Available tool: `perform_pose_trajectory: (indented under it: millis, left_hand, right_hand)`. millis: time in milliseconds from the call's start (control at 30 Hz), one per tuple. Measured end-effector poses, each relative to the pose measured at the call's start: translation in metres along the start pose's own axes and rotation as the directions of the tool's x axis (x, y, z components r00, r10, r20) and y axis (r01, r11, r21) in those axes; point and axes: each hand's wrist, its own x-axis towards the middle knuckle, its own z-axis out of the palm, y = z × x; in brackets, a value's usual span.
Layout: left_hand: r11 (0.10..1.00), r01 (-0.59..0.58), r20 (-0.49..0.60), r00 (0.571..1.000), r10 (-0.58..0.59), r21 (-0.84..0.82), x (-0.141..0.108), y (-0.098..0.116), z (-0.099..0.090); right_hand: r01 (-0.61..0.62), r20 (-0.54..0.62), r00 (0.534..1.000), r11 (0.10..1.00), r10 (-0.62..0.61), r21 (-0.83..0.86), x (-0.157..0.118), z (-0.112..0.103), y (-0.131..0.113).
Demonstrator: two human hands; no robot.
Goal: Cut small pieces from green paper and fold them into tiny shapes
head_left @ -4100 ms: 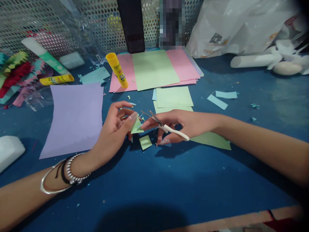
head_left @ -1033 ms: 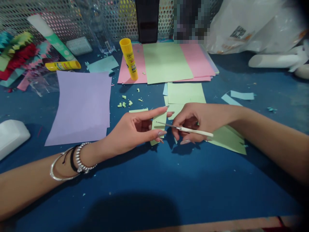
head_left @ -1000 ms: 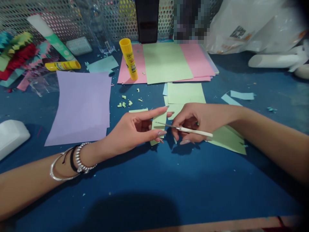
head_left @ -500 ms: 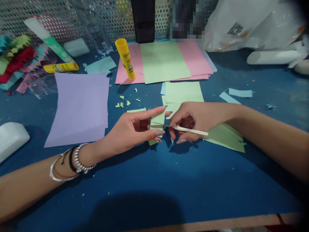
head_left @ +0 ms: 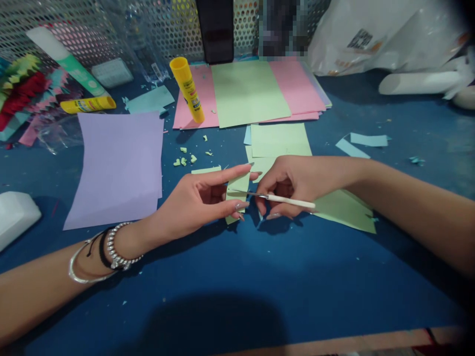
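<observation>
My left hand pinches a small light green paper piece between thumb and fingers, above the blue table. From the right, my right hand holds a thin tool with a white handle; its narrow metal tip lies against the green piece. Something small and pale blue shows under the right fingers, too small to name. Green sheets lie behind my right hand, and another green sheet is partly under my right wrist. Small green scraps are scattered behind my left hand.
A purple sheet lies left. Behind stand a yellow glue stick on pink paper and a dark phone-like object. Blue strips lie right, a white object far left, a plastic bag back right.
The whole view has shifted slightly, so most things appear a little further left. Both hands keep the same hold on the green piece and the tool.
</observation>
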Motion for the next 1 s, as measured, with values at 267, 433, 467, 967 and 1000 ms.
perform_pose_trajectory:
  millis: [267,433,467,967,1000]
  left_hand:
    - [1.0,-0.004,-0.016,1.0,0.005,0.031,0.0004,-0.0005,0.0]
    - [1.0,-0.001,-0.005,1.0,0.002,0.03,0.001,0.0009,0.0006]
    - [1.0,0.0,-0.001,1.0,0.0,0.028,0.001,0.0012,0.0009]
    - [0.999,-0.001,-0.041,0.999,0.003,0.037,-0.0002,0.0021,0.0026]
    - [1.0,-0.002,-0.048,0.999,0.004,0.029,-0.0003,0.0025,0.0027]
  right_hand:
    - [0.005,-0.004,1.0,1.0,-0.005,-0.029,0.001,-0.0001,0.0005]
    - [-0.039,-0.001,0.999,0.999,0.039,-0.005,-0.0005,0.0019,-0.0033]
    - [-0.051,0.002,0.999,0.999,0.051,-0.003,-0.0006,0.0023,-0.0039]
    - [-0.078,-0.024,0.996,0.995,0.08,0.069,-0.0006,0.0057,-0.0048]
    - [-0.075,-0.024,0.997,0.995,0.077,0.07,-0.0016,0.0052,-0.0054]
